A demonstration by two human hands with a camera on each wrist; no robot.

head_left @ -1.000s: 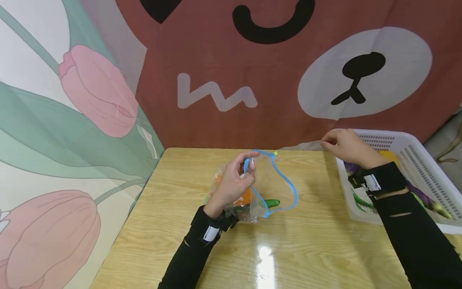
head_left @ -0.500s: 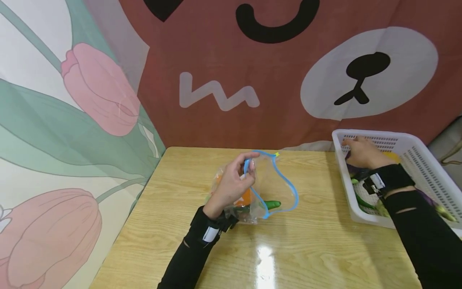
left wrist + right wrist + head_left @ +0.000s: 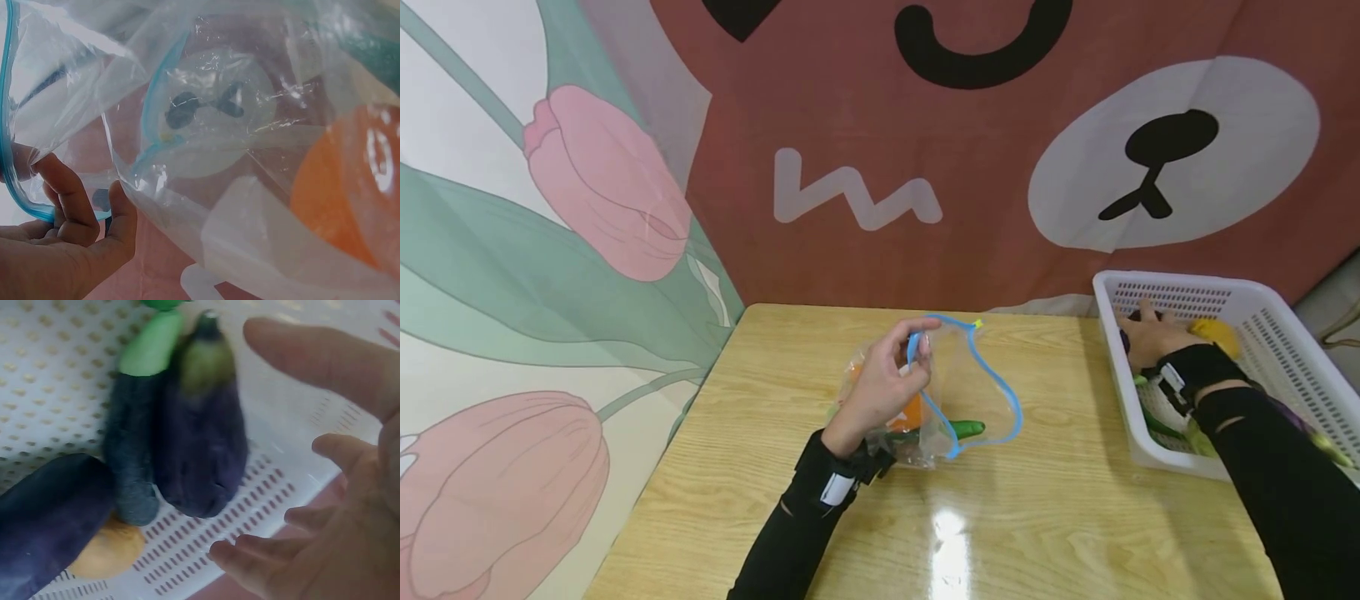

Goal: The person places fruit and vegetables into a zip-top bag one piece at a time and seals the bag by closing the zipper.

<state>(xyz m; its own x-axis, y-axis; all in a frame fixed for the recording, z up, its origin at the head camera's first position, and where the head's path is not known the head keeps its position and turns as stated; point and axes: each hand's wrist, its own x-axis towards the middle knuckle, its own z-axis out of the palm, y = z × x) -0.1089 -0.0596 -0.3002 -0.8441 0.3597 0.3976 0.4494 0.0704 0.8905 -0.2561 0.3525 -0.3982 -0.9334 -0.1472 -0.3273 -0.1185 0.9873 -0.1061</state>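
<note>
My left hand (image 3: 883, 379) pinches the blue-edged rim of a clear zip bag (image 3: 997, 379), its mouth spread toward the right. Inside the bag lie an orange thing (image 3: 344, 187) and a long green vegetable (image 3: 967, 428). My right hand (image 3: 1157, 340) is down in the white basket (image 3: 1180, 279) at its far left corner. In the right wrist view its fingers and thumb are spread beside a purple eggplant (image 3: 200, 440), apart from it. A dark green cucumber-like vegetable (image 3: 131, 444) with a pale green end lies against that eggplant.
Another eggplant (image 3: 50, 519) and a yellow-orange round thing (image 3: 112, 550) lie in the basket. Green vegetables show near its left wall. The wooden table (image 3: 1045, 517) runs back to a printed cloth (image 3: 850, 267).
My right hand has moved from above the basket's left rim down into the basket, and its fingers have spread. The left hand keeps its hold on the bag.
</note>
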